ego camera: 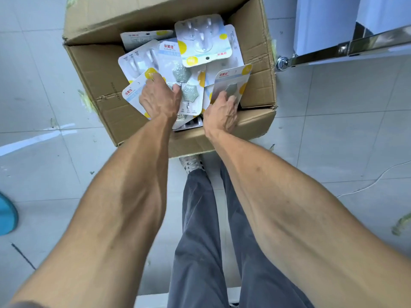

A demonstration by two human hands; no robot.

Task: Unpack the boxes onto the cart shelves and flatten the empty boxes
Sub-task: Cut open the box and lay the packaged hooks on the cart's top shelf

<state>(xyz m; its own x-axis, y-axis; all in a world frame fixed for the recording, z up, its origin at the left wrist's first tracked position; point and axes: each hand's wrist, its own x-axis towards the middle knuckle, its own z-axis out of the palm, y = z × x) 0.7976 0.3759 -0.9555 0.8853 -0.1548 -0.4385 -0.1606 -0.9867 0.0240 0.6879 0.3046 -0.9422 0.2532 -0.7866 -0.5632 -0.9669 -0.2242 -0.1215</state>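
Observation:
An open cardboard box (93, 70) stands on the floor in front of me, holding several white and yellow blister packs of hooks. My left hand (159, 96) reaches into the box and grips a pack with grey hexagon hooks (178, 74), thumb on its face. My right hand (222, 110) pinches the lower edge of another hook pack (233, 81), which stands tilted against the box's right wall. A pack with clear hooks (202, 41) lies on top at the back.
The cart's metal frame and a caster (282, 62) stand just right of the box, with a pale shelf panel (322, 23) above. Tiled floor surrounds the box. A blue object (7, 214) lies at the left edge. My legs and shoe (191, 163) are below the box.

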